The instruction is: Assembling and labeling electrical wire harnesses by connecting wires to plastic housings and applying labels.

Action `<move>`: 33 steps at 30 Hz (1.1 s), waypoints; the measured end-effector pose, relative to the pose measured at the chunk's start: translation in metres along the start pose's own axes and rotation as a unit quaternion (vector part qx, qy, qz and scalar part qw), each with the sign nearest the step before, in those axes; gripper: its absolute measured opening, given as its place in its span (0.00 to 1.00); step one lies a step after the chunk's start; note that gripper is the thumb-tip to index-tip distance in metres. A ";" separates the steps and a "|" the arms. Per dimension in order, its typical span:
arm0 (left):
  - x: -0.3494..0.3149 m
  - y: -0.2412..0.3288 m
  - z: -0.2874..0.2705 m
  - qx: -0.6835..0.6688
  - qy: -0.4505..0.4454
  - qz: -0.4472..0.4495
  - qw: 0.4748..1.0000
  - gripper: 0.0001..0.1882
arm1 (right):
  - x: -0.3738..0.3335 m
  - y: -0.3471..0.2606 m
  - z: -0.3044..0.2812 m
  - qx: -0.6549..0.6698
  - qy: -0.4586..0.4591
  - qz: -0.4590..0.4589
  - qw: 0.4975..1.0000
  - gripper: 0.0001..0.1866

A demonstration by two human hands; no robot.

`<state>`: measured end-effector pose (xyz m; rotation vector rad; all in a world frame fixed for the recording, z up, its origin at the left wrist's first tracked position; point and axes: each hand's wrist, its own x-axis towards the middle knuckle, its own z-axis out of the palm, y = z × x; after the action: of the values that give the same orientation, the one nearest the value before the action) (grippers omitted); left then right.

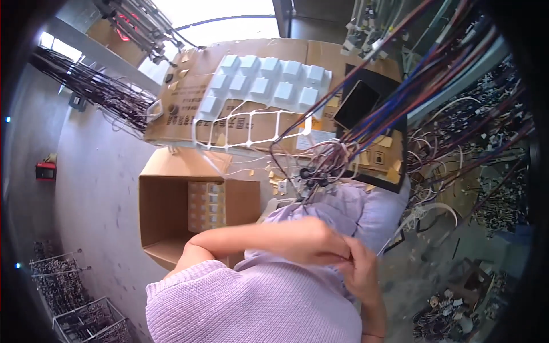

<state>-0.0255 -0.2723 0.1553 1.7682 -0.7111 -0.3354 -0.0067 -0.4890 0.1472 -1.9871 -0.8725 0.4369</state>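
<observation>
Leaving those wires (400,104) across the counter (194,68) slack helps imo, with left hand (317,239) and right hand (362,270) meeting over the lap (378,208), grip pinched together, can't tell if on anything.

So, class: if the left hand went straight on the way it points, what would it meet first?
Most likely the right hand: the left hand points across at it, and they seem to touch, though depth is unclear.

- Tabletop (326,52): cardboard-covered; operator's 12 o'clock.
- White moulded tray (260,86): rows of raised blocks; 12 o'clock, on cardboard.
- Black sheet (382,84): 1 o'clock; carries dark rectangular device (355,106).
</observation>
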 end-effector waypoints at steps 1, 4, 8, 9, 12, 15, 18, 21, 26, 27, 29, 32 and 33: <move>-0.013 -0.002 -0.026 -0.046 0.026 0.020 0.998 0.09 | -0.002 -0.002 0.003 0.048 0.008 -0.003 0.999 0.17; -0.056 -0.028 -0.090 -0.083 0.484 -0.147 0.859 0.11 | -0.005 0.006 -0.001 0.059 0.040 0.055 0.996 0.12; -0.158 -0.155 -0.205 0.544 0.600 -0.286 0.512 0.27 | -0.003 0.007 0.008 0.099 0.031 0.089 0.991 0.16; -0.171 -0.181 -0.212 0.509 0.591 -0.355 0.515 0.28 | -0.001 0.008 0.010 0.114 0.009 0.126 0.985 0.16; -0.159 -0.192 -0.204 0.493 0.533 -0.469 0.503 0.32 | -0.001 0.011 0.015 0.120 0.011 0.124 0.985 0.15; -0.142 -0.188 -0.193 0.496 0.546 -0.454 0.500 0.28 | -0.002 0.019 0.017 0.099 0.035 0.132 0.986 0.15; -0.140 -0.182 -0.188 0.679 0.481 -0.305 0.464 0.26 | -0.001 0.024 0.017 0.095 0.042 0.146 0.984 0.14; -0.136 -0.182 -0.187 0.697 0.459 -0.288 0.469 0.23 | -0.002 0.029 0.020 0.064 0.061 0.119 0.989 0.13; -0.161 -0.191 -0.198 0.477 0.577 -0.414 0.518 0.28 | -0.009 0.039 0.021 0.061 0.036 0.129 0.989 0.10; -0.161 -0.192 -0.201 0.478 0.576 -0.411 0.520 0.28 | -0.010 0.040 0.022 0.068 0.031 0.136 0.988 0.10; -0.162 -0.193 -0.205 0.353 0.659 -0.384 0.542 0.28 | -0.016 0.046 0.023 0.067 0.043 0.133 0.988 0.10; -0.170 -0.198 -0.212 0.342 0.677 -0.385 0.526 0.29 | -0.021 0.052 0.027 0.072 0.059 0.126 0.988 0.11; -0.169 -0.198 -0.213 0.332 0.684 -0.389 0.520 0.29 | -0.023 0.054 0.028 0.077 0.069 0.129 0.986 0.13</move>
<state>0.0205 0.0298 0.0143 2.2272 1.3343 0.8969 -0.0169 -0.5081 0.0856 -1.9661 -0.4812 0.4908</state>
